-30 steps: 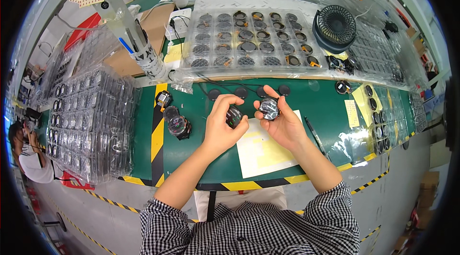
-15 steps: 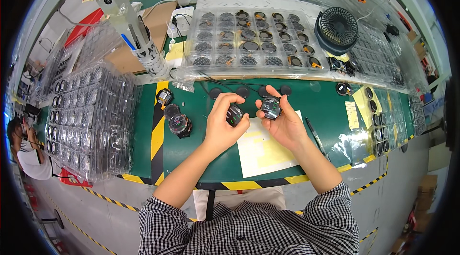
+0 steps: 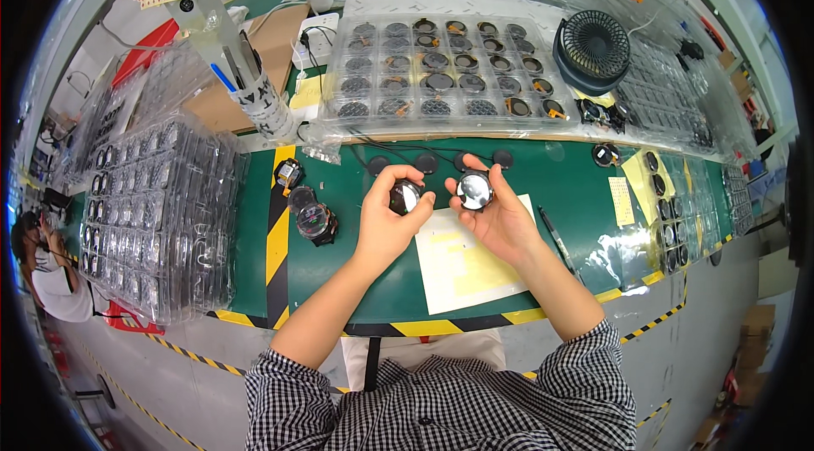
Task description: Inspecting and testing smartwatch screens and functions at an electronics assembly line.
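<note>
Above the green table my left hand [image 3: 373,226] is closed around the edge of a round watch display module [image 3: 405,197], its face partly dark and partly bright. Level with it, my right hand [image 3: 509,231] grips a second round watch display module [image 3: 475,189], whose face shows bright white. The two modules are apart and both face up toward me. Several black round discs [image 3: 426,163] with thin black cables lie just beyond my hands. To the left sit a round watch module [image 3: 317,224] with a clear round cover and another small module [image 3: 288,172].
A pale yellow sheet [image 3: 462,281] lies under my hands, with a pen [image 3: 554,233] to its right. Clear trays of round parts [image 3: 441,61] stand at the back beside a black fan [image 3: 591,48]. Stacked clear trays [image 3: 157,222] rise at left; striped tape [image 3: 424,328] marks the front edge.
The face of the module in my right hand has gone from dark with green marks to bright white. The left one also shows a bright patch. Both hands have barely moved.
</note>
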The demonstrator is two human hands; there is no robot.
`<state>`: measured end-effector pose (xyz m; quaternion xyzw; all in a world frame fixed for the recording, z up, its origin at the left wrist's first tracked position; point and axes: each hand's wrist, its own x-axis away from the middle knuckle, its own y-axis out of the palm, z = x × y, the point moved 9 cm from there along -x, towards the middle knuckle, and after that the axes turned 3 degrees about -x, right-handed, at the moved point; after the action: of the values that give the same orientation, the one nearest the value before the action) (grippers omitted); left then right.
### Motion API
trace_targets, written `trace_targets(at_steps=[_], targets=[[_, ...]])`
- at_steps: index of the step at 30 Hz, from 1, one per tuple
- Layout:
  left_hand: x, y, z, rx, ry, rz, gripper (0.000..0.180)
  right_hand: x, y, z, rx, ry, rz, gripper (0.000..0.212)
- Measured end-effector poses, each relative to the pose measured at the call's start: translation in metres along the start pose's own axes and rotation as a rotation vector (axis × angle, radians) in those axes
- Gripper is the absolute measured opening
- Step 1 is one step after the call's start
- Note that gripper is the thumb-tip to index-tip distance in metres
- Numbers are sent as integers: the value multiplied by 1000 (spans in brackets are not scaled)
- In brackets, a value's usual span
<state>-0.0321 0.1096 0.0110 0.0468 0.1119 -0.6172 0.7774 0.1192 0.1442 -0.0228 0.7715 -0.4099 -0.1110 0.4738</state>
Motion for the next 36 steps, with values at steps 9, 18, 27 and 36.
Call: trace_targets(at_steps=[9, 18, 27, 36], targets=[[6, 2, -15, 462, -368, 9, 33, 1, 0, -1, 212, -41, 77, 52], [5, 7, -11, 574, -305, -81, 49, 2, 6, -3, 27, -48, -13, 42], [5, 8, -12, 499, -315, -65, 46, 3, 3, -6, 64, -68, 2, 41], [3, 1, -10, 418, -284, -6, 22, 3, 3, -8, 92, -87, -22, 43]])
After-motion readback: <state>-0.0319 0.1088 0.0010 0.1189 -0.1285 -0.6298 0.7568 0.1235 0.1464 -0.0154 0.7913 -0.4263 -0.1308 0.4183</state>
